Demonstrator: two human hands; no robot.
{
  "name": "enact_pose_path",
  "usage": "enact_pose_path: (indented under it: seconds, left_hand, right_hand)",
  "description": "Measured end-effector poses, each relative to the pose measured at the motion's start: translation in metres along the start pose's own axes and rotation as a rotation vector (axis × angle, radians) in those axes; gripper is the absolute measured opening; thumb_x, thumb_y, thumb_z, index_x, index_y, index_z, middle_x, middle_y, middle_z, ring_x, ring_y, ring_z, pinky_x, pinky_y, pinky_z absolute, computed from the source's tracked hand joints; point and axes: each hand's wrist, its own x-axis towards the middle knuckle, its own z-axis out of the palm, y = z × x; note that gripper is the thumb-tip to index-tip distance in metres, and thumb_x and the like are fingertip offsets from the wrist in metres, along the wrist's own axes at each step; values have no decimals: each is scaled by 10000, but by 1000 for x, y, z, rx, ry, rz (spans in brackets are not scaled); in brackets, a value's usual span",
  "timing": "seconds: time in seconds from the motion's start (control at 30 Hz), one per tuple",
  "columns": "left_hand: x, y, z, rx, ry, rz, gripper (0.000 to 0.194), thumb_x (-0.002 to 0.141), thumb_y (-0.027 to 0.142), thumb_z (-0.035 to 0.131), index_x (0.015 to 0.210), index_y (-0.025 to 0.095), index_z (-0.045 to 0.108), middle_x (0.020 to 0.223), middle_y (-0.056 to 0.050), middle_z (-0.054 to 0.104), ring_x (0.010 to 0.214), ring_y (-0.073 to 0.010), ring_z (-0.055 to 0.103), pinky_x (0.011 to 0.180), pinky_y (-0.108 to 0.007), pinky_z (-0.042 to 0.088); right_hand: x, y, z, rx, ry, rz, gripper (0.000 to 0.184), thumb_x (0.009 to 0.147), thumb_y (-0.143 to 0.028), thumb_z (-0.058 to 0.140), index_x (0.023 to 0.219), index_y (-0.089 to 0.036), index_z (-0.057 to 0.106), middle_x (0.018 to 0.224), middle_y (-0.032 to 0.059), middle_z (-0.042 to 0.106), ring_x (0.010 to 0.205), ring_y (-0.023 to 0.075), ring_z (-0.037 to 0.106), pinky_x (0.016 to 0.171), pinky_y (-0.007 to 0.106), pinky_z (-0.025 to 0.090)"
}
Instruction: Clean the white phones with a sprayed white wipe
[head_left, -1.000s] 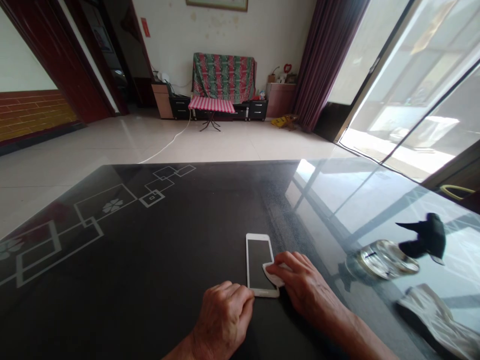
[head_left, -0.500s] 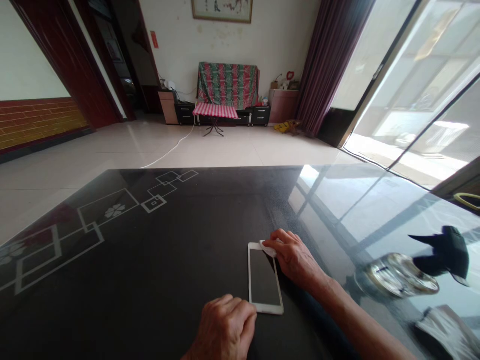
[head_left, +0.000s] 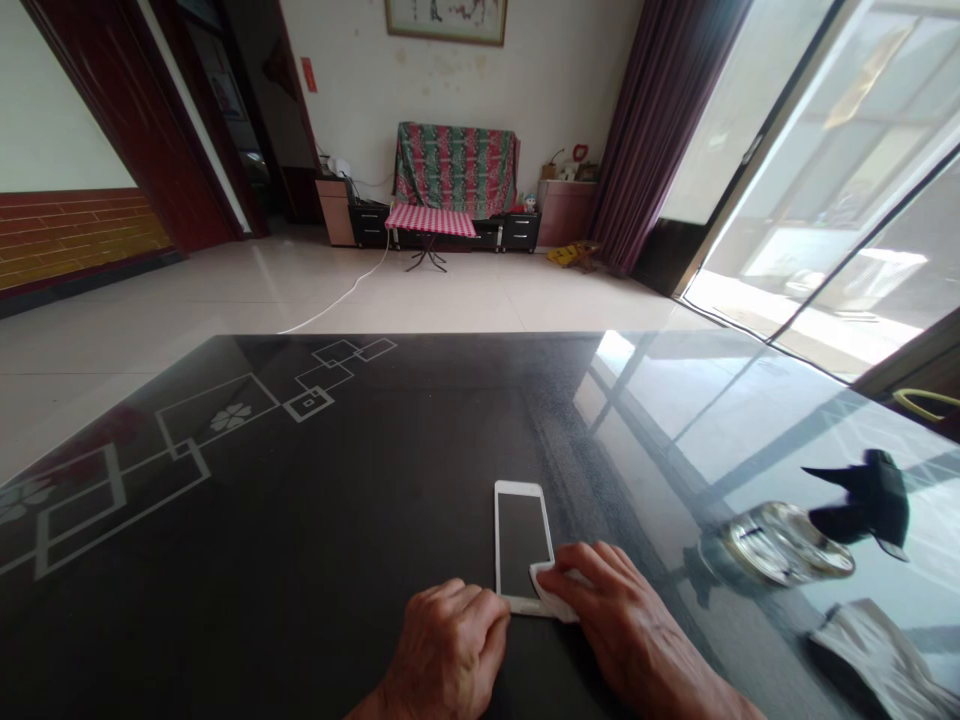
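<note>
A white-framed smartphone (head_left: 523, 530) with a dark screen lies flat on the glossy black table (head_left: 337, 520). My left hand (head_left: 454, 645) is closed at its near left corner, thumb and finger pressed against the edge. My right hand (head_left: 619, 610) pinches a small white folded wipe (head_left: 555, 592) and presses it on the lower right part of the screen and frame. The wipe covers the near right corner of the phone.
To the right stand a clear spray bottle (head_left: 787, 545) with a black trigger head and, nearer, a crumpled grey-white cloth (head_left: 881, 650). Window light glares on the table's right side. Beyond the table are a checkered small table (head_left: 431, 220) and a cloth-draped object (head_left: 457, 170).
My right hand has slid the wipe from the phone's far right corner down to its near right part. My left hand stays at the near left corner.
</note>
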Motion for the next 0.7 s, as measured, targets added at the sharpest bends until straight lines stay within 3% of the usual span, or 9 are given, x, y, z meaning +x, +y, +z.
enact_pose_path:
  seconds: [0.27,0.5,0.7]
  left_hand:
    - [2,1,-1,5,7,-9,215,856,111,488,683,213,563,553,39,590,487,-125,524,510,-264,332]
    - [-2,-1,1,-2,-32,-5,205,838,103,483,689,213,569,559,29,586,492,-135,524,500,-278,333]
    - [-4,-3,4,-7,-27,-1,190,821,101,489,686,215,560,550,30,582,491,-134,527,499,-284,324]
  right_hand:
    - [-7,-11,-5,36,-54,-16,190,947,-205,482,1043,-271,632,966,39,593,841,180,508,765,307,388]
    - [27,-13,-2,38,-48,-26,196,930,-169,506,976,-281,661,926,19,587,835,175,478,776,305,347]
    - [53,-6,3,7,-4,-103,218,920,-172,530,1050,-292,658,979,23,587,899,186,476,821,309,336]
